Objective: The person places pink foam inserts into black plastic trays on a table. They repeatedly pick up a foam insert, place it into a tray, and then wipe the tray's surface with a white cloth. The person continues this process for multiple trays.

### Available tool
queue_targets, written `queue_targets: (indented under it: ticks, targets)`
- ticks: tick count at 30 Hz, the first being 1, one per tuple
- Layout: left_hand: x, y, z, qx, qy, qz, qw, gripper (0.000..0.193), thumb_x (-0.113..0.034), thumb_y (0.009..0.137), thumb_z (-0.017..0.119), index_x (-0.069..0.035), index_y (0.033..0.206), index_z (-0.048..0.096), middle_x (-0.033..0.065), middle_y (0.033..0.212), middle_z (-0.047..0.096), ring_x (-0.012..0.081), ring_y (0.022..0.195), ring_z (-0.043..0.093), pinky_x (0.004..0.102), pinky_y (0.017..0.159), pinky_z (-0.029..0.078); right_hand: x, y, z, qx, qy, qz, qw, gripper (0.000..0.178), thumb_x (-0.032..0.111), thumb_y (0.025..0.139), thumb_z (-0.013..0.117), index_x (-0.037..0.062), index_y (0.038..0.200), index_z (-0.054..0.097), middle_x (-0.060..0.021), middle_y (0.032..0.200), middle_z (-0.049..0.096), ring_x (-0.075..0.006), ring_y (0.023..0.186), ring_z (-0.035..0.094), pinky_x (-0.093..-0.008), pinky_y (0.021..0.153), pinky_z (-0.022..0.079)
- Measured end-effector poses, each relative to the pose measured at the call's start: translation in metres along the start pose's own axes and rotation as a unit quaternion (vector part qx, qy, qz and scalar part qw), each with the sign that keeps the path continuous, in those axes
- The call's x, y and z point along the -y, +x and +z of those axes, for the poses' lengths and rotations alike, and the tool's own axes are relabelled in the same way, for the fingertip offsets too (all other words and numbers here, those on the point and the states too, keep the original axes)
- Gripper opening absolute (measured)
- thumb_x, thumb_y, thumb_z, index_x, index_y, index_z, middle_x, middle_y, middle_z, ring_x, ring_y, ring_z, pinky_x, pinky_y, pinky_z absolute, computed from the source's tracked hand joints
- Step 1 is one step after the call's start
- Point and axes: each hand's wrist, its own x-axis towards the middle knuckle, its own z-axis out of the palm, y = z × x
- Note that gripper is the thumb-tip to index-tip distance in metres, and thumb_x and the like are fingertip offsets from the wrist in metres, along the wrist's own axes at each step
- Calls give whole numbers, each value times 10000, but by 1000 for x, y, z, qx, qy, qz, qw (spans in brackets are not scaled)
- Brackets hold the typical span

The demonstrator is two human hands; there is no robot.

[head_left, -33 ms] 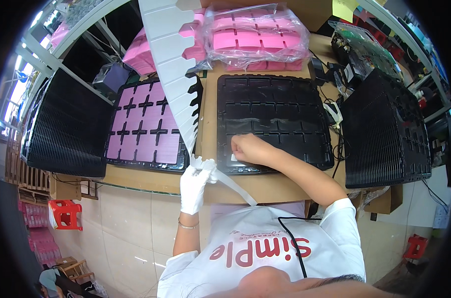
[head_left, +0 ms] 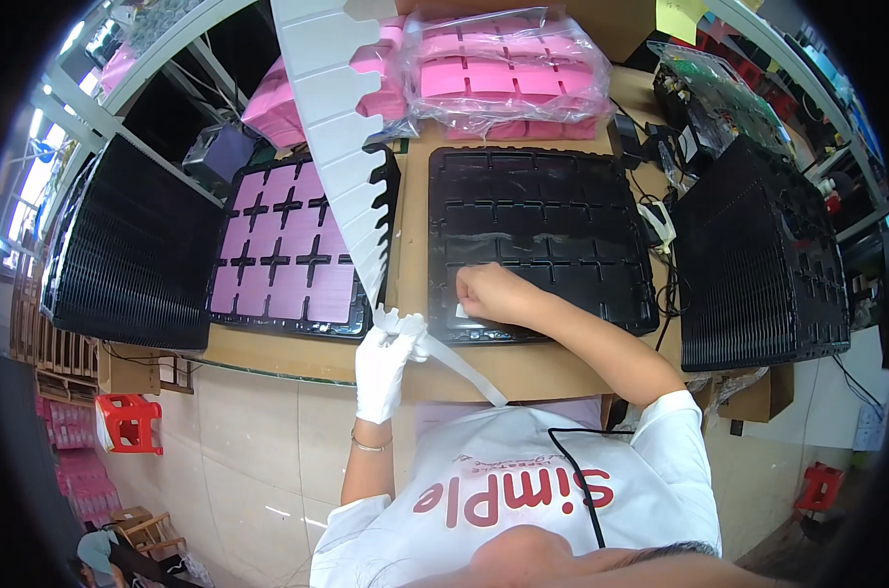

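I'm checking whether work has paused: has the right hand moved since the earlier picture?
No, not visibly: the right hand shows at the same spot against the lower left part of the middle black tray.

bright, though the bent rim seems soft.

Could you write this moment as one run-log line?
left hand: gloved, pinching notched white strip | right hand: bare, curled over black tray by small white piece | nearby: second tray with purple sheet
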Motion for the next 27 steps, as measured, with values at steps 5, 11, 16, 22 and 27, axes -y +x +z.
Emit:
queue_targets:
  ticks: [5,11,16,22,27]
  targets:
    - [0,0,1,-11,-5,14,1000,283,-231,872,740,9,983,641,59,817,664,90,642,590,221,614,449,2,5,0,18,-10,33,999,155,135,735,695,0,786,640,-170,743,669,-329,740,675,-398,697,527]
    - [-2,1,-2,1,-9,-2,1000,270,-161,875,728,30,1043,637,83,888,678,104,679,612,233,615,495,-1,6,2,3,-23,29,999,151,133,733,691,-1,783,644,-174,763,675,-340,754,673,-405,706,527]
    - [0,2,1,-5,-7,16,1000,270,-201,878,734,15,1006,636,65,837,663,93,657,586,232,618,462,13,-2,-10,63,-8,41,997,112,126,728,683,25,769,657,-136,724,663,-299,713,658,-375,670,517]
    - [1,3,2,-9,-4,18,1000,235,-176,883,726,11,996,640,60,830,656,95,661,579,235,615,459,2,-17,-15,74,125,6,989,75,115,768,696,49,779,663,-25,655,620,-130,621,580,-277,602,469]
    - [-1,3,10,-3,-8,17,1000,247,-199,888,721,7,1002,645,46,820,646,83,644,553,227,607,436,-9,-38,-26,55,529,38,846,94,88,845,668,38,801,603,-94,938,640,-60,721,511,-221,641,420]
